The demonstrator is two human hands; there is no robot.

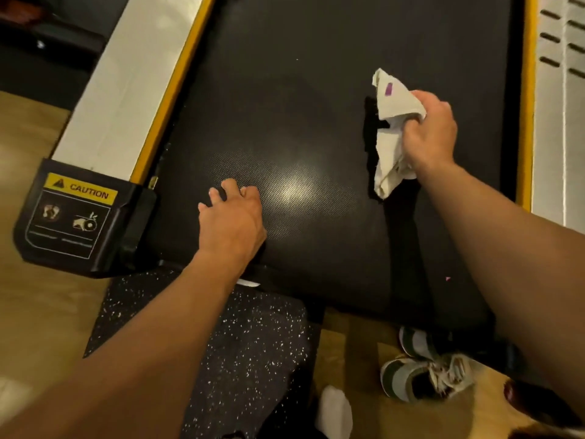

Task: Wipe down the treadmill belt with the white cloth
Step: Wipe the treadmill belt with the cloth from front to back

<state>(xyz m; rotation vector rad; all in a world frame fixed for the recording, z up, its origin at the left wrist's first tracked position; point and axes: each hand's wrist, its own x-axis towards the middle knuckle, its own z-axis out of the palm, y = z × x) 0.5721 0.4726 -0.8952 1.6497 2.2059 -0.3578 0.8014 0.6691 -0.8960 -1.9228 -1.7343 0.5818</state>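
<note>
The black treadmill belt fills the middle of the head view, with a shiny patch near its rear end. My right hand is closed around a crumpled white cloth with a small purple mark. The cloth hangs loose just above the right part of the belt and casts a dark shadow to its left. My left hand rests palm down on the belt near its rear left corner, fingers spread and holding nothing.
White side rails with yellow edges run along the left and right of the belt. A black end cap with a CAUTION label sits at the rear left. A speckled black mat and sneakers lie on the wooden floor.
</note>
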